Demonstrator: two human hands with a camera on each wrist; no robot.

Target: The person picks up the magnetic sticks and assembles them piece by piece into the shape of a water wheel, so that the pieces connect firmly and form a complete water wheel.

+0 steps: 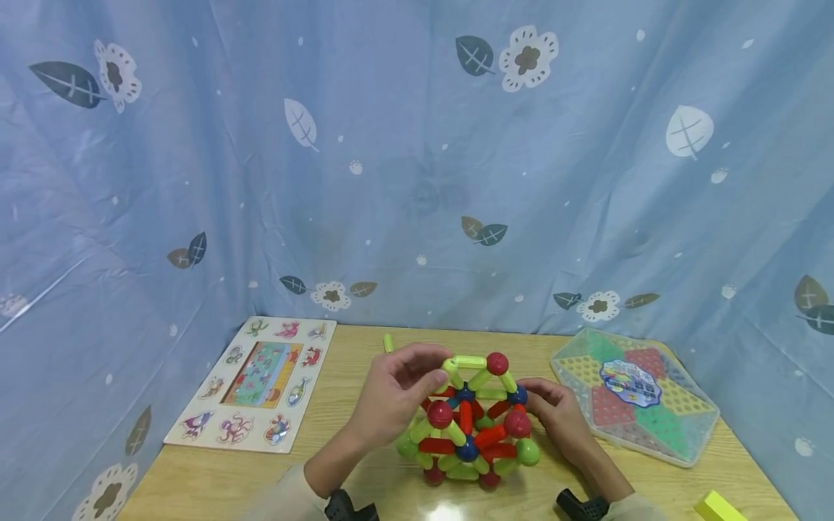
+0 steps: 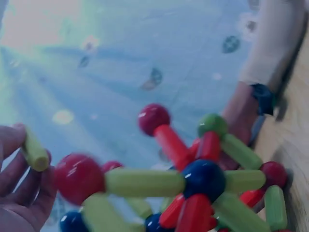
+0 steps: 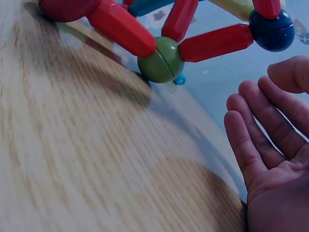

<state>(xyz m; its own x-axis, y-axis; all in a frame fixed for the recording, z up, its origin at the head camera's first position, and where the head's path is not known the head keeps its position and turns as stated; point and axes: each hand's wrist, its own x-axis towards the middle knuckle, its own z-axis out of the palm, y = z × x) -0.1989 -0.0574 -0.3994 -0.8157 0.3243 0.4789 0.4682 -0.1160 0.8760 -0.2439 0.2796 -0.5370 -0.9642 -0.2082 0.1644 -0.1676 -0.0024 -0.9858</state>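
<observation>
A structure of magnetic rods and balls (image 1: 467, 449) stands on the wooden table, with red and yellow-green rods joining red, blue and green balls. My left hand (image 1: 400, 398) is at its upper left and pinches a yellow-green magnetic rod (image 2: 35, 151) between thumb and fingers, close beside a red ball (image 2: 79, 179). On the structure's right side is my right hand (image 1: 563, 423), its fingertips by a blue ball (image 1: 517, 395). In the right wrist view the right hand's fingers (image 3: 270, 123) are extended and loosely bent, holding nothing, below another blue ball (image 3: 272, 31).
A white picture puzzle board (image 1: 195, 398) lies at the left. To the right rests a clear hexagonal game board (image 1: 612, 416) with coloured triangles. A yellow block (image 1: 719, 506) is near the front right edge. A blue patterned curtain (image 1: 417, 181) hangs behind the table.
</observation>
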